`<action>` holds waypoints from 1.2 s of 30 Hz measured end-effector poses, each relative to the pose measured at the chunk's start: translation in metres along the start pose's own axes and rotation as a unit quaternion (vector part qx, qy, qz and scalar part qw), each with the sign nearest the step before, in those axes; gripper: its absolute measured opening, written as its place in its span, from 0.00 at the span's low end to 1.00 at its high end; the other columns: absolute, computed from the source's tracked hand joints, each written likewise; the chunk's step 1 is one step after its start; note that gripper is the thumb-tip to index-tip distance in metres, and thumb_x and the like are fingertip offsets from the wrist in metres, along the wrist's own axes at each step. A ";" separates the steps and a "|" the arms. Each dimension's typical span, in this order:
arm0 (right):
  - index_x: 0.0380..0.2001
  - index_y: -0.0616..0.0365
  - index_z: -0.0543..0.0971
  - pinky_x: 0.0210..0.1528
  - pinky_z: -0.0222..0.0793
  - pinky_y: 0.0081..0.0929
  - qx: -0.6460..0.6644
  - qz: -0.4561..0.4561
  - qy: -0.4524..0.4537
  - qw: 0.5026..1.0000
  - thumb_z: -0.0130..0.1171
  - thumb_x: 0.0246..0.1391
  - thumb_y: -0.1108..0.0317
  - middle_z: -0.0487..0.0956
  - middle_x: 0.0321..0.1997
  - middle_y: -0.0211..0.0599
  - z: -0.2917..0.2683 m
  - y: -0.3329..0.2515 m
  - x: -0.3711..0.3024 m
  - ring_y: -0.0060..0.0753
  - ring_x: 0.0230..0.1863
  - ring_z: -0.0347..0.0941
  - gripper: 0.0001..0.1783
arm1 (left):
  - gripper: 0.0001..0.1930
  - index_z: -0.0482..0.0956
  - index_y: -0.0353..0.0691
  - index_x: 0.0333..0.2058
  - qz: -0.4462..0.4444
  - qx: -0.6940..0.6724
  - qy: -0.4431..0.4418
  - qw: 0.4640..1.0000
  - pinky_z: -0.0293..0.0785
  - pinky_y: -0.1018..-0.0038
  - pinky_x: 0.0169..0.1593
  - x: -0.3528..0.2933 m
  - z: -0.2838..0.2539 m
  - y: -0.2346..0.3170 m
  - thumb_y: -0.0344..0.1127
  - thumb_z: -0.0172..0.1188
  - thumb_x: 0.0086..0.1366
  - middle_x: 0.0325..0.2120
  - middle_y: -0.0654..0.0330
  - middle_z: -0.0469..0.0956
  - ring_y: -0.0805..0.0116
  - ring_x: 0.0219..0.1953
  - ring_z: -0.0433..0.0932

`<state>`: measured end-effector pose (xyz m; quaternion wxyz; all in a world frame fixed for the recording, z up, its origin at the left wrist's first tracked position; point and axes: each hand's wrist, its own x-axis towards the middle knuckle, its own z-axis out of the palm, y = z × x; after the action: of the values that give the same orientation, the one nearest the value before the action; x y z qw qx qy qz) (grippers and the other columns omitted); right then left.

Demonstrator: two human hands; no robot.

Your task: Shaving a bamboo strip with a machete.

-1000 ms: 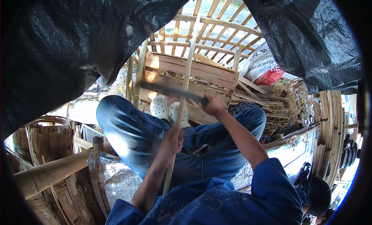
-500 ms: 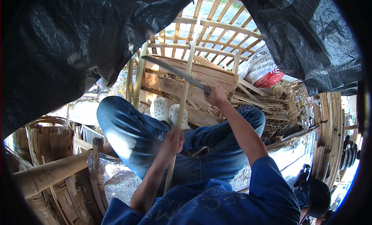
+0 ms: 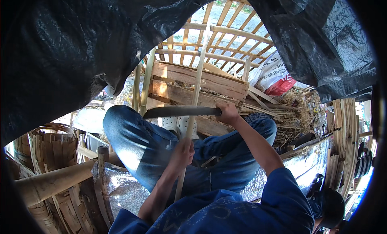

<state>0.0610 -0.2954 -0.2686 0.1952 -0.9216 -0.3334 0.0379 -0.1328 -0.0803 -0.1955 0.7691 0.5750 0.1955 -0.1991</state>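
My left hand (image 3: 182, 154) is closed round a long pale bamboo strip (image 3: 199, 72), near its lower end. The strip slants up and away from my lap, over my white clogs (image 3: 183, 124), toward the slatted fence. In my right hand (image 3: 228, 113) is the dark handle of a machete (image 3: 177, 111). Its broad dark blade points left and lies across the strip, a little above my left hand; whether the edge touches the strip I cannot tell. The blade hides part of the clogs, and its tip reaches over my left knee.
Beyond my feet stands a wooden slat crate (image 3: 201, 79), with a curved bamboo fence (image 3: 229, 30) behind it. Black plastic sheeting (image 3: 72, 44) hangs at both sides. Woven baskets (image 3: 52, 147) and a bamboo pole (image 3: 56, 182) are at left; bamboo strips (image 3: 344, 141) and a person's dark cap (image 3: 332, 207) at right.
The machete has come down along the strip toward my left hand, and its blade has turned from slanting to nearly level. My left hand keeps its grip on the strip.
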 end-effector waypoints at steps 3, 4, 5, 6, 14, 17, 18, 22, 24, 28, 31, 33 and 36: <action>0.24 0.56 0.75 0.32 0.71 0.44 -0.017 0.093 0.042 0.995 0.60 0.38 0.63 0.76 0.19 0.46 0.001 0.016 0.033 0.52 0.26 0.75 0.10 | 0.10 0.63 0.37 0.26 -0.034 -0.050 -0.006 0.998 0.53 0.79 0.16 -0.001 0.007 0.015 0.33 0.43 0.67 0.16 0.69 0.58 0.79 0.16 0.58; 0.24 0.56 0.75 0.31 0.71 0.44 -0.014 0.159 0.078 0.984 0.60 0.38 0.63 0.76 0.19 0.46 0.000 0.017 0.046 0.52 0.26 0.75 0.09 | 0.11 0.63 0.38 0.26 -0.046 -0.128 -0.009 0.991 0.52 0.79 0.16 0.000 0.008 0.026 0.36 0.43 0.68 0.15 0.69 0.57 0.80 0.15 0.57; 0.23 0.54 0.75 0.31 0.71 0.44 0.000 0.133 0.063 0.989 0.60 0.40 0.63 0.76 0.20 0.46 -0.003 0.018 0.042 0.50 0.26 0.75 0.08 | 0.14 0.64 0.41 0.27 0.003 -0.067 -0.007 0.998 0.49 0.81 0.15 0.003 0.005 0.013 0.41 0.41 0.70 0.14 0.70 0.55 0.82 0.13 0.54; 0.23 0.54 0.75 0.31 0.71 0.44 0.001 0.128 0.065 0.990 0.60 0.40 0.63 0.76 0.20 0.46 -0.005 0.015 0.038 0.50 0.26 0.75 0.08 | 0.14 0.64 0.41 0.27 0.008 -0.067 -0.004 0.998 0.49 0.81 0.15 0.001 0.002 0.012 0.41 0.41 0.70 0.14 0.70 0.55 0.82 0.13 0.54; 0.26 0.53 0.77 0.31 0.71 0.45 -0.047 0.106 0.064 0.991 0.59 0.40 0.63 0.77 0.22 0.48 -0.003 0.018 0.037 0.52 0.26 0.75 0.09 | 0.17 0.64 0.43 0.28 -0.063 -0.107 0.007 0.992 0.46 0.82 0.14 -0.006 0.010 0.008 0.47 0.40 0.71 0.14 0.72 0.55 0.83 0.12 0.53; 0.26 0.53 0.76 0.31 0.71 0.42 -0.017 0.112 0.016 0.993 0.59 0.40 0.63 0.76 0.20 0.48 -0.017 -0.002 0.050 0.51 0.25 0.75 0.09 | 0.14 0.62 0.43 0.30 -0.072 -0.133 -0.036 0.988 0.44 0.83 0.15 -0.001 0.001 0.006 0.44 0.37 0.72 0.16 0.71 0.56 0.83 0.13 0.51; 0.26 0.53 0.76 0.31 0.71 0.42 -0.019 0.114 0.019 0.993 0.59 0.40 0.63 0.76 0.20 0.48 -0.016 -0.003 0.040 0.51 0.25 0.75 0.09 | 0.14 0.62 0.43 0.30 -0.071 -0.131 -0.039 0.988 0.44 0.83 0.15 -0.003 0.002 0.010 0.44 0.37 0.72 0.16 0.71 0.56 0.83 0.13 0.51; 0.25 0.55 0.76 0.30 0.71 0.42 -0.049 -0.030 -0.077 0.995 0.59 0.41 0.62 0.76 0.20 0.48 -0.009 0.004 0.027 0.50 0.24 0.75 0.10 | 0.14 0.62 0.43 0.30 -0.076 -0.132 -0.030 0.988 0.45 0.83 0.16 -0.009 0.009 0.015 0.42 0.36 0.73 0.17 0.70 0.57 0.83 0.14 0.51; 0.25 0.56 0.75 0.30 0.71 0.42 -0.028 0.132 0.044 0.990 0.60 0.41 0.62 0.76 0.20 0.48 -0.005 0.015 0.045 0.51 0.24 0.75 0.10 | 0.14 0.63 0.42 0.31 -0.087 -0.116 -0.008 0.989 0.45 0.82 0.16 -0.007 0.007 0.020 0.42 0.36 0.73 0.17 0.68 0.59 0.83 0.14 0.51; 0.25 0.55 0.78 0.33 0.70 0.47 0.023 0.164 0.008 0.986 0.55 0.45 0.58 0.78 0.25 0.50 -0.011 0.013 0.037 0.55 0.30 0.75 0.11 | 0.15 0.67 0.38 0.37 -0.090 -0.110 -0.039 0.989 0.52 0.82 0.17 0.003 0.011 0.027 0.43 0.37 0.72 0.20 0.65 0.66 0.81 0.15 0.57; 0.27 0.55 0.77 0.33 0.70 0.46 0.057 0.142 0.017 0.988 0.56 0.45 0.59 0.78 0.26 0.50 -0.002 0.001 0.009 0.55 0.30 0.75 0.12 | 0.21 0.68 0.34 0.44 -0.077 -0.012 0.045 0.996 0.67 0.77 0.23 0.018 0.006 0.026 0.49 0.44 0.67 0.31 0.56 0.73 0.74 0.20 0.72; 0.24 0.56 0.75 0.32 0.70 0.45 0.059 0.130 0.027 0.989 0.58 0.42 0.61 0.77 0.23 0.48 0.001 -0.007 -0.010 0.54 0.28 0.74 0.10 | 0.21 0.68 0.32 0.46 0.005 0.177 0.076 0.981 0.72 0.73 0.25 0.043 0.003 0.032 0.46 0.45 0.65 0.34 0.53 0.72 0.68 0.23 0.75; 0.23 0.57 0.74 0.30 0.70 0.43 0.052 0.108 0.022 0.993 0.61 0.39 0.62 0.76 0.22 0.45 0.002 -0.015 -0.013 0.54 0.27 0.74 0.11 | 0.18 0.68 0.31 0.43 0.140 0.345 0.194 0.907 0.74 0.69 0.29 0.088 0.012 0.031 0.42 0.46 0.64 0.30 0.51 0.72 0.61 0.24 0.76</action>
<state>0.0409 -0.2922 -0.2656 0.2446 -0.9415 -0.2251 0.0561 -0.0412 -0.0908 -0.2139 0.4892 0.8535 0.1773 -0.0283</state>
